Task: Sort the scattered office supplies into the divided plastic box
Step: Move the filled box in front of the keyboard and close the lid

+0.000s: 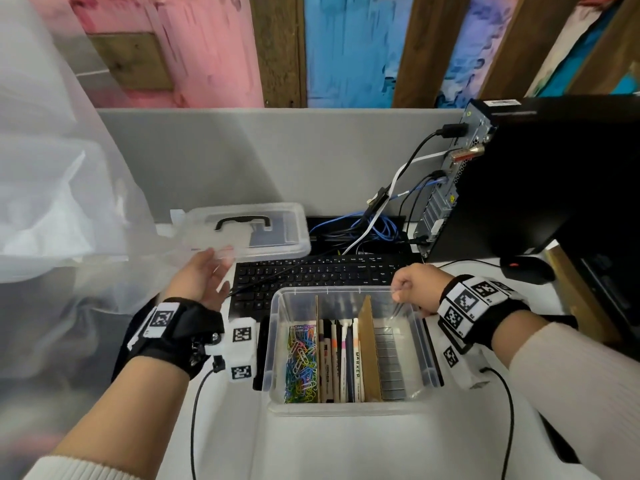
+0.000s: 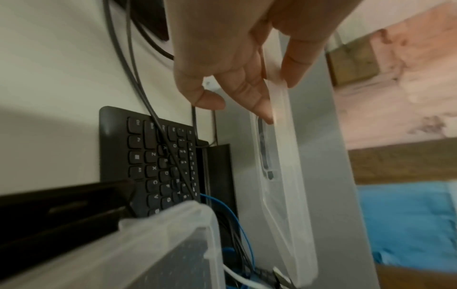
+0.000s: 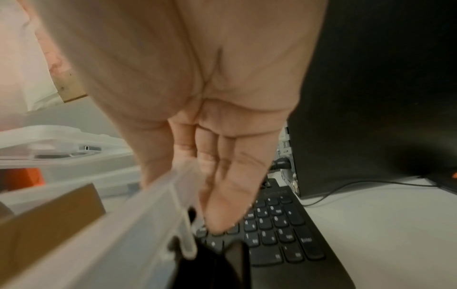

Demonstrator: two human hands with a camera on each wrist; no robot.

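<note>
Firmly, the lid (image 2: 281,176) edge is pinched between the left hand (image 1: 204,277) thumb and fingers, held above the keyboard (image 1: 311,275). Beside it, the box (image 1: 349,344) rim is gripped by the curled right hand (image 1: 417,289).

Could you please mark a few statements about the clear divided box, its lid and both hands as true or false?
1. The left hand holds the translucent plastic lid with the black handle. True.
2. The coloured paper clips lie in the rightmost compartment of the clear plastic box. False: they fill the leftmost one.
3. The right hand grips the box's far right rim. True.
4. The markers lie scattered on the black keyboard. False: they sit in the box's middle compartment.
5. Brown cardboard dividers separate the compartments. True.
</note>
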